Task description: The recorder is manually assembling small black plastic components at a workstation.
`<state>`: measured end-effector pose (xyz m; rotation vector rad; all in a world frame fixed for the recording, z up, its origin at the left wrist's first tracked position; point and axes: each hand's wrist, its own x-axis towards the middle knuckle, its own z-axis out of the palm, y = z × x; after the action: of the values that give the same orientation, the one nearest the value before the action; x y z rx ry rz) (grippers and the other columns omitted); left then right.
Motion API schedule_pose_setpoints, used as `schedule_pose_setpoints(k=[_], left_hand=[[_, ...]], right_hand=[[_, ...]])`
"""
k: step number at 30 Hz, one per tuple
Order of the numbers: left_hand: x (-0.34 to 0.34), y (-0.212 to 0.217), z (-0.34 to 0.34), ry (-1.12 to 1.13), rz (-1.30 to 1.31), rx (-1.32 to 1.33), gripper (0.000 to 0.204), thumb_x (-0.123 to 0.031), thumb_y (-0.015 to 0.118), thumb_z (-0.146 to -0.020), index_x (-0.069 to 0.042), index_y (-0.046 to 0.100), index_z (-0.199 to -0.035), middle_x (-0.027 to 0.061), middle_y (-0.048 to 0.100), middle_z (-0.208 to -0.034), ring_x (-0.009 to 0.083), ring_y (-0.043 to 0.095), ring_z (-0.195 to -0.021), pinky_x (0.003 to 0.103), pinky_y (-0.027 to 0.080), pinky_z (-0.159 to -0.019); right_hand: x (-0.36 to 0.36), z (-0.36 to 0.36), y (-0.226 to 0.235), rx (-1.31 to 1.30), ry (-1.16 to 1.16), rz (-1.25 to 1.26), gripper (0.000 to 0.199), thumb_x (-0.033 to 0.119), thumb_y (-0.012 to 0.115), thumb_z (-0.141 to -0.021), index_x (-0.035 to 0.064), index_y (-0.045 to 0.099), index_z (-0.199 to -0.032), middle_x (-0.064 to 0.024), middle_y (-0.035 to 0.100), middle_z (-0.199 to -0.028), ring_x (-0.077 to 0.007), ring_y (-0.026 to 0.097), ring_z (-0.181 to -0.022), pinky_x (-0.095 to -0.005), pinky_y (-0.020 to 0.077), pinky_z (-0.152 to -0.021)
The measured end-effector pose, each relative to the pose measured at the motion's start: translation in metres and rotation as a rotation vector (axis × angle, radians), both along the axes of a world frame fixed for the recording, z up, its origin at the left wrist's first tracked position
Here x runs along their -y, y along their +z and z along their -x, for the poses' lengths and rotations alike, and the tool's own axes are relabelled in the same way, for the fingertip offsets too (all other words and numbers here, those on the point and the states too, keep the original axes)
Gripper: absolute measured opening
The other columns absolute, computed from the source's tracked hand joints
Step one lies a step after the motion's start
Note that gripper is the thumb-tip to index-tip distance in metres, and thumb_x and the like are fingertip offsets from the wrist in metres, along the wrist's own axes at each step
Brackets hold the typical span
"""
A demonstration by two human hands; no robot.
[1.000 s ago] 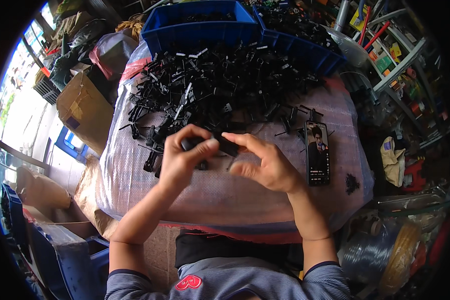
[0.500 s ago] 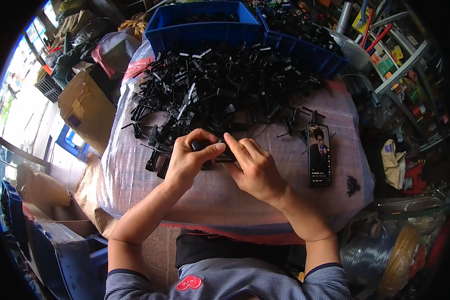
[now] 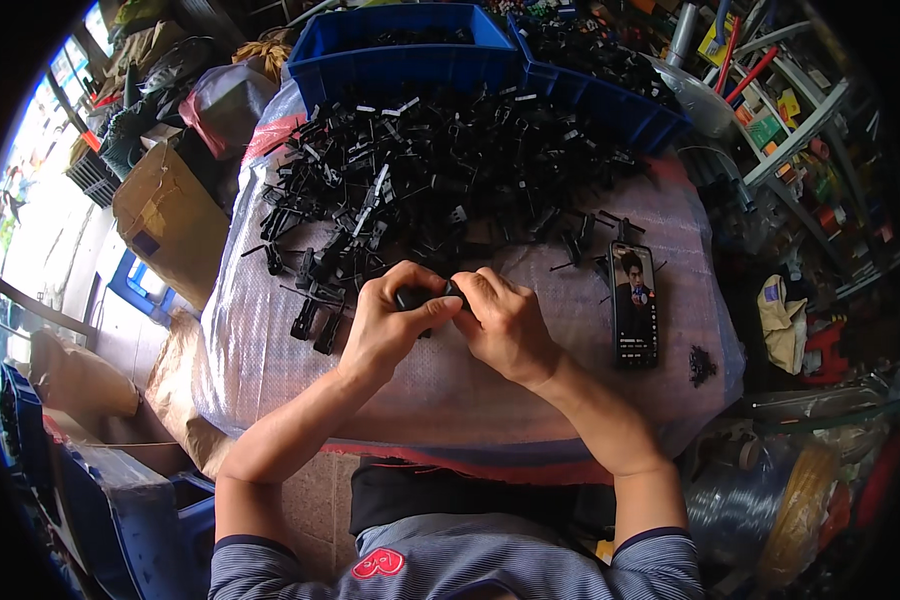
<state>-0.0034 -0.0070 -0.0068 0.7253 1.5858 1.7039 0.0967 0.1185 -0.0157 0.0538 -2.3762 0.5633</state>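
Observation:
Over the near middle of the covered table, my left hand (image 3: pixel 382 325) is closed around a small black plastic part (image 3: pixel 410 297). My right hand (image 3: pixel 505 320) meets it, with thumb and fingers pinched on the right end of the same part. Fingers cover most of the part, so its exact kind is hidden. Just beyond my hands spreads a large heap of black plastic parts (image 3: pixel 440 180), many with thin rods or pale metal strips. A few loose ones lie left of my left hand.
Two blue bins (image 3: pixel 410 72) (image 3: pixel 610 118) holding black parts stand behind the heap. A phone (image 3: pixel 634 310) with a lit screen lies right of my hands, near a small cluster of tiny black pieces (image 3: pixel 702 366). A cardboard box (image 3: pixel 170 220) stands left of the table.
My right hand has shifted slightly and its extended fingers have curled in, closing on the part. Both hands are now closer together. The left hand keeps its hold.

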Motion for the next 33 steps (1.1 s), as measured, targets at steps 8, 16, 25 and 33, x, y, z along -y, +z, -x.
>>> schedule_pose_setpoints(k=[8,16,25,33], left_hand=[[0.001,0.000,0.005,0.063,-0.216,0.127,0.015,-0.004,0.068,-0.074,-0.005,0.053,-0.074,0.0036,0.058,-0.095,0.0072,0.052,-0.079,0.021,0.042,-0.066],[0.004,-0.008,0.040,0.037,-0.364,0.515,0.005,-0.016,0.053,-0.081,-0.012,0.051,-0.083,0.0033,0.060,-0.082,0.0130,0.056,-0.070,0.023,0.039,-0.047],[0.004,0.004,0.041,-0.107,-0.460,0.748,0.034,-0.016,0.050,-0.082,-0.008,0.049,-0.115,0.0093,0.061,-0.085,0.0206,0.062,-0.076,0.021,0.039,-0.043],[0.007,0.004,0.035,-0.157,-0.310,0.589,0.024,-0.003,0.052,-0.080,-0.007,0.054,-0.103,0.0110,0.064,-0.090,0.0148,0.061,-0.069,0.022,0.046,-0.044]], right_hand=[[-0.010,0.008,0.012,0.019,0.072,0.111,0.040,0.002,0.065,-0.070,0.0024,0.054,-0.108,-0.0131,0.058,-0.094,-0.0270,0.058,-0.084,-0.0322,0.0481,-0.067],[-0.038,0.007,-0.012,0.137,-0.051,-0.055,0.036,0.000,0.067,-0.066,0.0063,0.059,-0.101,-0.0081,0.058,-0.100,-0.0266,0.050,-0.093,-0.0340,0.0411,-0.084],[-0.041,0.003,-0.010,0.156,-0.102,-0.042,0.026,0.001,0.068,-0.067,0.0054,0.060,-0.091,-0.0059,0.057,-0.087,-0.0248,0.050,-0.083,-0.0333,0.0418,-0.077],[-0.027,-0.009,0.029,-0.055,-0.016,0.316,0.025,0.006,0.066,-0.074,0.0026,0.062,-0.098,-0.0073,0.060,-0.089,-0.0166,0.054,-0.078,-0.0277,0.0444,-0.068]])
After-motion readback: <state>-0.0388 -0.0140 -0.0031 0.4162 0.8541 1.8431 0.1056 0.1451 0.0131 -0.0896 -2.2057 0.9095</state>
